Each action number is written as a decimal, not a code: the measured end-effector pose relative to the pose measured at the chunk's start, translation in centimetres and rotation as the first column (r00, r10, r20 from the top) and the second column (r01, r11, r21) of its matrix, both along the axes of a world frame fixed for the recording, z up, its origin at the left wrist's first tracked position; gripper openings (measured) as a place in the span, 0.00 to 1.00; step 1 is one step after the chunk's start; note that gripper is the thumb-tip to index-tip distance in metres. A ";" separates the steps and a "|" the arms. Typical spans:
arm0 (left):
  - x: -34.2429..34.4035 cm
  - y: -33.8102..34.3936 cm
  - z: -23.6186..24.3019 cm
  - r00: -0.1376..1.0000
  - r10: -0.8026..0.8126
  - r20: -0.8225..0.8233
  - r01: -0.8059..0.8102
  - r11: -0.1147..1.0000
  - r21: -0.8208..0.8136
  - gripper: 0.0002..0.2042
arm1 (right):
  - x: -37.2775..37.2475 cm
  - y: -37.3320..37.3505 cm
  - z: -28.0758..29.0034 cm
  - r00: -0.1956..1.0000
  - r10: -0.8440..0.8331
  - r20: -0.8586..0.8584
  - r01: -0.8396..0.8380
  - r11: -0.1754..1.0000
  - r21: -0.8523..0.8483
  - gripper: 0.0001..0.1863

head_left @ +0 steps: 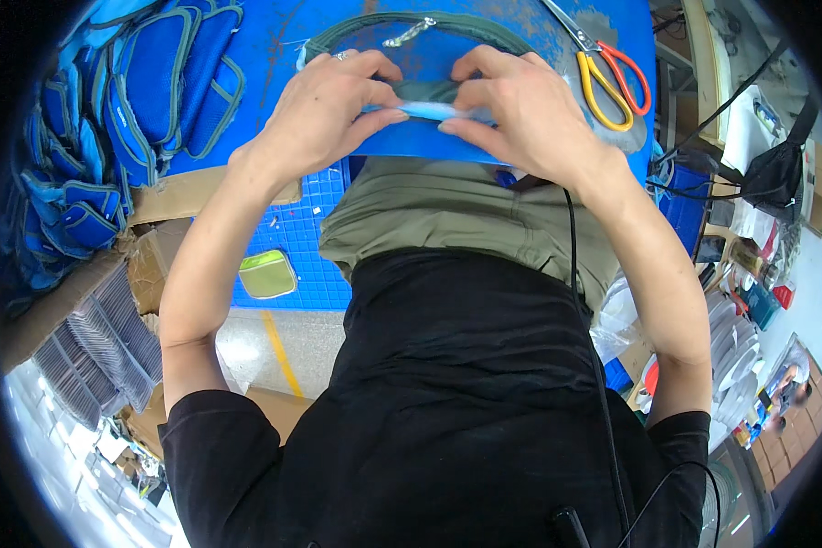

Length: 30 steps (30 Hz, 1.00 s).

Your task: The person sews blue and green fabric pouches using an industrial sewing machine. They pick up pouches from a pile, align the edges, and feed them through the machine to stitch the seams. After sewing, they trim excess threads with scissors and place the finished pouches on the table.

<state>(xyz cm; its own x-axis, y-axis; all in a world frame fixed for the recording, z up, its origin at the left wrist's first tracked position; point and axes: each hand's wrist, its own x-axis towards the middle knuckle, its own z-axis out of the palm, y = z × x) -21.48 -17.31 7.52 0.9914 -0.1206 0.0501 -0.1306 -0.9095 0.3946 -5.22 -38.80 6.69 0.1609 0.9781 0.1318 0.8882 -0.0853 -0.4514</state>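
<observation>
1. Nearest, below the bench edge on the left, a small square pouch (266, 274) with a yellow-green face and grey rim lies on a blue gridded mat (306, 247), beside brown cardboard boxes (159, 260).
2. At the near edge of the blue bench (530, 27), the left hand (324, 114) and right hand (525, 114) sit close together, both pinched on a light blue strip (429, 110), thumbs under and fingers over, seemingly to hold it flat against the dark green fabric piece (429, 89) behind it.
3. Beyond the hands, a green-edged zip band (411, 23) curves across the bench, its metal puller lying on the blue.
4. Far right, scissors (607, 78) with yellow and orange handles rest within reach.
5. Far left, finished blue pouches with grey trim (146, 87) are heaped together.
</observation>
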 end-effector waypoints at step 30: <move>1.6 -0.1 0.6 0.987 0.027 -0.156 -0.076 0.947 -0.313 0.06 | -0.9 0.6 -0.6 0.997 -0.012 -0.072 0.021 0.992 0.126 0.09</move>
